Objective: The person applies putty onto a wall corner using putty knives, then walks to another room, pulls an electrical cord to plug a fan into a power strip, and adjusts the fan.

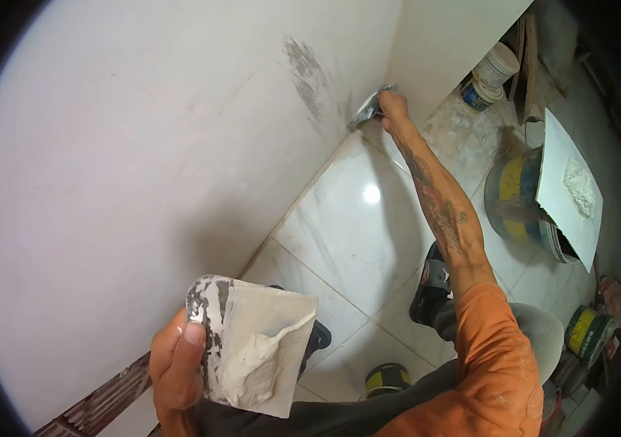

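At the lower left, my left hand [176,363] is closed on the worn, paint-flecked edge of a flat putty board [297,364]. A mound of off-white putty [252,368] lies on the board. My right hand [393,109], at the end of the outstretched arm, grips a putty knife [366,111]. Its blade is against or very close to the white wall [143,146], low down near the inside corner. The hand hides the knife's handle. A grey smeared patch [305,76] marks the wall left of the knife.
Marble-look tiles [339,211] cover the floor. At right a bucket [511,189] carries a tilted white panel [554,167] with putty on it. Paint tubs [496,67] stand by the far wall. A green-yellow tub [588,333] and another tub [388,379] are near my legs.
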`<state>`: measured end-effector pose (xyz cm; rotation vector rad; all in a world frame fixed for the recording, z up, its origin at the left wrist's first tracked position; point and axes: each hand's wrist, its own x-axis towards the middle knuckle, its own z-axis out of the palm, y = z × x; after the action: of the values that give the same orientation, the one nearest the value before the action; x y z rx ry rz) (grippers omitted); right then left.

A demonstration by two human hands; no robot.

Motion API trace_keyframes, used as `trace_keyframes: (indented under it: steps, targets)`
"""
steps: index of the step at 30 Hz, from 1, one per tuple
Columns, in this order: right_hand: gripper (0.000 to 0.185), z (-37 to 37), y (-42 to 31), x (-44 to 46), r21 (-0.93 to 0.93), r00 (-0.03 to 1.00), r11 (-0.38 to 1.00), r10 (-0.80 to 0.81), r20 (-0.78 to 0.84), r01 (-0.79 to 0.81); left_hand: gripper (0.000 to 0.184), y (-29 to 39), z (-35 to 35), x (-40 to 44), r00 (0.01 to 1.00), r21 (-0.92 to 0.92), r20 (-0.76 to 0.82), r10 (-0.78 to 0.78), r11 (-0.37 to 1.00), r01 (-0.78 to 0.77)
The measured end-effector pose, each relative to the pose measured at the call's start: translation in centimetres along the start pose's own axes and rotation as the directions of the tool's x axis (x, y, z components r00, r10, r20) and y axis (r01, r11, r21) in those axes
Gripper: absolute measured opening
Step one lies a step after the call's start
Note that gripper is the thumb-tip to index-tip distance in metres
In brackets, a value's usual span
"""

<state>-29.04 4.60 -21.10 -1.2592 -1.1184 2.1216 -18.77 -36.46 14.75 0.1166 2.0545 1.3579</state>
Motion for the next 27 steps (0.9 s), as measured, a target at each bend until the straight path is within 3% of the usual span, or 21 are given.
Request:
trace_keyframes:
  steps: [8,11,13,15,18,19,21,23,24,27]
  targets:
    - [0.013,2.5,-6.9,-4.1,-0.011,0.979,0.989,-0.147,0.142,0.150,0.041,0.2,-0.6,-0.8,0.998,-0.043,0.040,0.046,0.998,-0.044]
    - [0.017,3.4,-9.6,-3.6,-0.172,0.957,0.946,-0.249,0.150,0.274,0.041,-0.4,-0.6,-1.4,0.996,-0.056,0.039,0.082,0.995,-0.080]
    - [0.018,4.8,-14.1,-10.3,-0.274,0.951,0.913,-0.269,0.152,0.302,0.041,-0.8,-0.8,-1.5,0.995,-0.045,0.026,0.094,0.995,-0.093]
    - [0.020,6.2,-16.1,-11.8,-0.193,0.949,0.938,-0.252,0.188,0.288,0.041,-0.5,-0.3,-1.9,0.994,-0.128,0.009,0.110,0.986,-0.108]
    - [0.020,7.0,-18.2,-11.5,-0.195,0.888,0.881,-0.377,0.263,0.432,0.041,-0.5,0.3,-2.1,0.991,-0.208,-0.034,0.129,0.969,-0.133]
    - [0.019,7.0,-20.1,-13.6,-0.432,0.898,0.788,-0.389,0.205,0.440,0.040,-0.5,0.3,-1.9,0.990,-0.225,-0.048,0.130,0.965,-0.137]
    - [0.019,5.5,-22.2,-14.3,-0.484,0.731,0.549,-0.541,0.416,0.681,0.039,-1.2,0.1,-0.9,0.989,-0.268,-0.060,0.136,0.952,-0.147]
    - [0.019,3.6,-23.8,-16.6,-0.445,0.655,0.486,-0.621,0.429,0.752,0.038,-2.3,-0.3,-0.5,0.988,-0.314,-0.072,0.134,0.938,-0.150]
    - [0.019,2.7,-24.8,-19.7,-0.401,0.680,0.555,-0.653,0.333,0.729,0.037,-2.3,-0.2,-0.4,0.989,-0.326,-0.080,0.126,0.934,-0.145]
    - [0.020,0.9,-25.1,-31.4,-0.339,0.589,0.484,-0.618,0.521,0.807,0.036,-2.1,-0.2,-0.7,0.989,-0.403,-0.087,0.117,0.904,-0.142]
